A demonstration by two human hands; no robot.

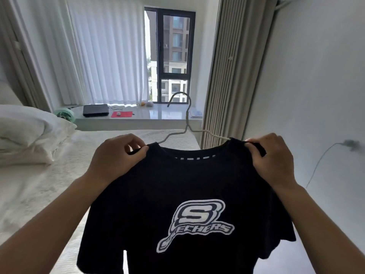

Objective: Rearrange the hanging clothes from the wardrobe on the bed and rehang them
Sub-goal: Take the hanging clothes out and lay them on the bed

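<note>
A black T-shirt (177, 186) with a white logo on its chest hangs in front of me, held up in the air. A thin white wire hanger (187, 117) sits inside its neck, hook pointing up and away. My left hand (116, 157) pinches the shirt's left shoulder by the collar. Over on the other shoulder, my right hand (270, 157) pinches the fabric. The hanger's arms are hidden under the cloth past the collar. The bed (35, 186) with its pale cover lies below and to the left.
A white pillow (29, 135) lies at the bed's head on the left. Beyond the bed a window ledge (162, 113) carries a dark laptop (95, 110), a red mat and a small green fan (64, 114). A white wall with a dangling cable (324, 153) stands on the right.
</note>
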